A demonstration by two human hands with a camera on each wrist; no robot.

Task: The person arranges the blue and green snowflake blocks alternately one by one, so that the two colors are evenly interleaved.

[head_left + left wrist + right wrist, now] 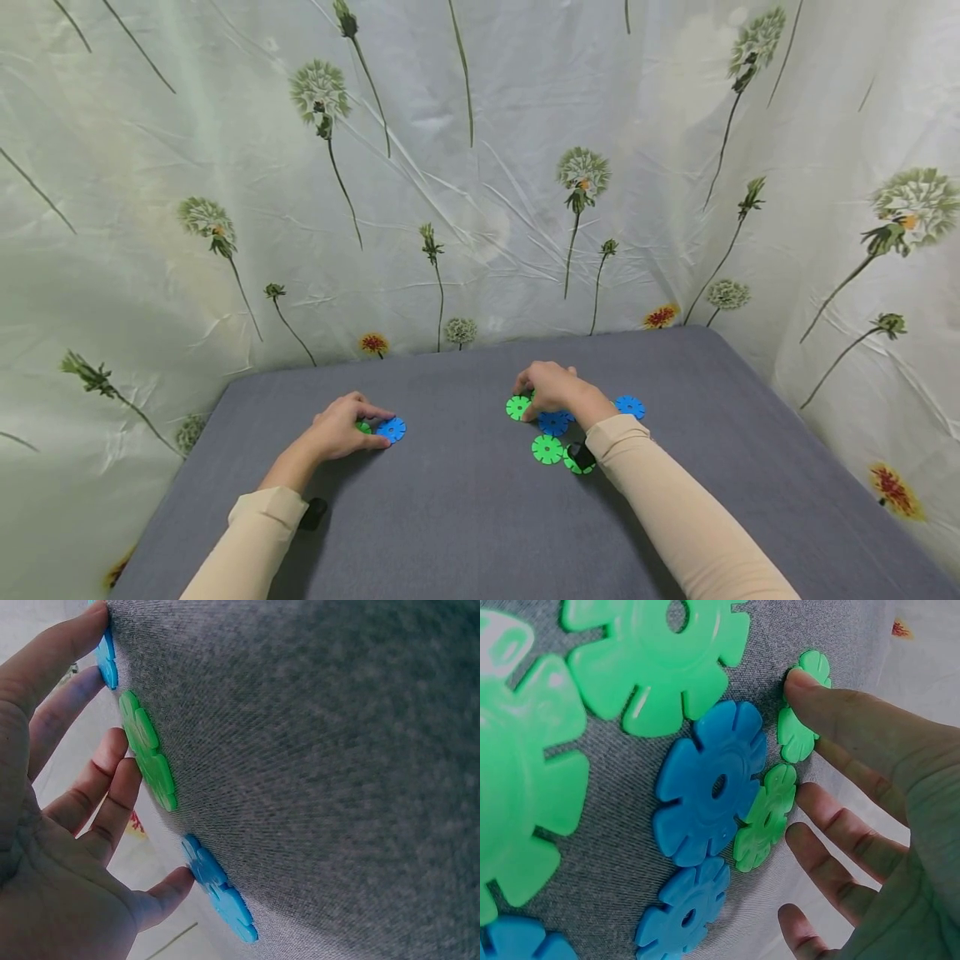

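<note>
My left hand (345, 427) holds a blue notched plastic disc (392, 430) by its edges, thumb and index finger on opposite sides. Under that palm lies a green disc (148, 754), and in the left wrist view the little finger touches another blue disc (219, 889), hidden from the head view. On the right side of the table, my right hand (551, 387) pinches a green notched disc (516, 407) at its edge with the thumb and index finger. Its other fingers hang beside a second green disc (766, 817). Close by is a blue disc (712, 784).
Around the right wrist, several more discs lie flat: a green one (547, 449), another green one (579, 463) and a blue one (630, 407). Grey cloth covers the table (457, 500). A flowered curtain (495, 208) hangs behind its far edge.
</note>
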